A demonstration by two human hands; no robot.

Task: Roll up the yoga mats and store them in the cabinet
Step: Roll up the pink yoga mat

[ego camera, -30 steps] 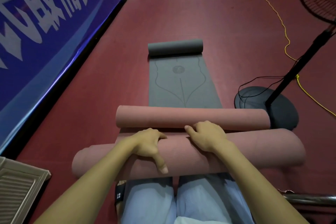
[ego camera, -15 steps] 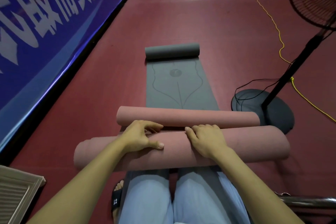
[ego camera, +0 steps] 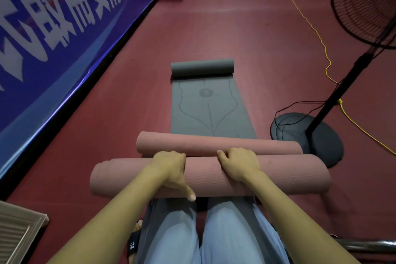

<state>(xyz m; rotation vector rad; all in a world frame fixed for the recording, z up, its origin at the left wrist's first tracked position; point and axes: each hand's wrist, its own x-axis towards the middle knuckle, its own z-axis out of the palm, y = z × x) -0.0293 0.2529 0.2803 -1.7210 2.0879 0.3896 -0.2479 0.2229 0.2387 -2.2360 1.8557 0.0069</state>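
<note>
Nearest the knees, the left hand (ego camera: pixel 170 170) and right hand (ego camera: pixel 239 165) lay over the near pink roll (ego camera: pixel 278 174), fingers curled over its top, left thumb down its near face. Judged best practice: even pressure from both hands, edges kept square. Just beyond lay the second pink roll (ego camera: pixel 192 142); farther, the grey mat (ego camera: pixel 211 111) remained mostly flat on the floor (ego camera: pixel 128 92).

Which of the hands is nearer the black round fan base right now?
Right. The right hand grips the thick pink rolled yoga mat on the side toward the black round fan base; the left hand grips it farther from the base, past the right hand.
</note>
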